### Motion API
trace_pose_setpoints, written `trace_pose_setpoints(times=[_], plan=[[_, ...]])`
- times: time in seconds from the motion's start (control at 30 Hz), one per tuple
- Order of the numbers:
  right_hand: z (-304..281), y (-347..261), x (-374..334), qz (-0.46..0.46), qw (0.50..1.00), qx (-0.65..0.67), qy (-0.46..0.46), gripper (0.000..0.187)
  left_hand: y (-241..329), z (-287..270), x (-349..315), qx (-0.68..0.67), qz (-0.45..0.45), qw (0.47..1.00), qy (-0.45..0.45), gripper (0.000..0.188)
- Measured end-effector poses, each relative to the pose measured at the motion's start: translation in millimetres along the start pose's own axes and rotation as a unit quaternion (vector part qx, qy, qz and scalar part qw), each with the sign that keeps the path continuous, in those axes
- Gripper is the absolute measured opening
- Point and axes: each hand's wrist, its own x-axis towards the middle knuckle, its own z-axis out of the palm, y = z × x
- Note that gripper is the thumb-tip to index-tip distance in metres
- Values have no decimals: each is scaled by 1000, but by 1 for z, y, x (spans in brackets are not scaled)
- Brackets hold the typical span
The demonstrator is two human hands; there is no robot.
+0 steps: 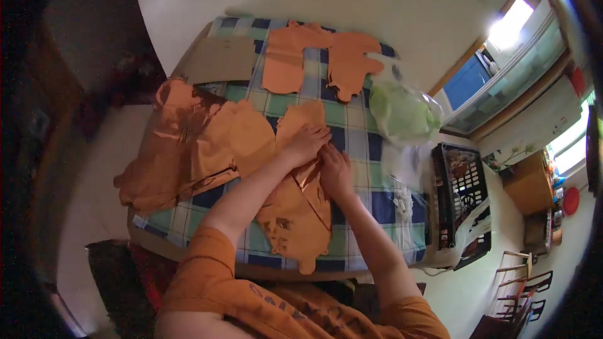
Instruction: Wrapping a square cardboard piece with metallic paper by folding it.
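A long, flat, orange shiny piece that looks like a deflated foil balloon (298, 226) lies lengthwise in front of me, with a rounded tab at its near end. My left hand (308, 144) lies across its upper part, fingers stretched and pressed down. Close by on the right edge rests my right hand (335, 172), its fingers pointing away from me against the piece. The surface between and just below the hands is creased and glossy. To the left, a wide heap of similar orange pieces (232, 135) overlaps, brownish and crumpled at its left side.
Two joined-looking orange shapes (284, 59) lie at the far side of the checked cloth (361, 150). Beside them is a grey-brown flat board (220, 61). A clear bag with green contents (402, 113) sits at the right, near a black plastic crate (461, 182). A wall closes the far side.
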Motion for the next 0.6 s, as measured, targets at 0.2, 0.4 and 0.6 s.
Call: trace_pose_setpoints(times=[0.2,0.4,0.6], plan=[[4,20,-12,46,995,18,-92,54,-7,-15,35,-49,-41,990,-122,47],[-4,3,-7,5,1000,4,-22,39,-39,-2,47,13,-17,998,-61,45],[-8,-1,-8,11,999,19,-31,40,2,-46,54,-70,-176,972,-142,58]])
